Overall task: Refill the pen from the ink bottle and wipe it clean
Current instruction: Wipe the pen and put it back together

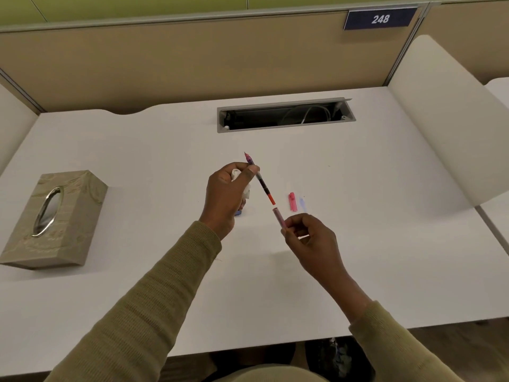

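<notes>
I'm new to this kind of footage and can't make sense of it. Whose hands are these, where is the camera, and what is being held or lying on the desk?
There is no machine here: a person in olive sleeves works with bare hands. The one picture comes from a camera worn on the head, looking forward and down, so the arms reach in from the bottom edge. The left hand pinches the pen's inner part, nib pointing away from the person, with a crumpled white tissue tucked in the palm. The right hand holds the pink barrel, its open end close to the inner part's red end but not joined. On the white desk lie a pink cap and, at the left, a tissue box. Something blue peeks from under the left hand; I cannot tell what it is.
</notes>
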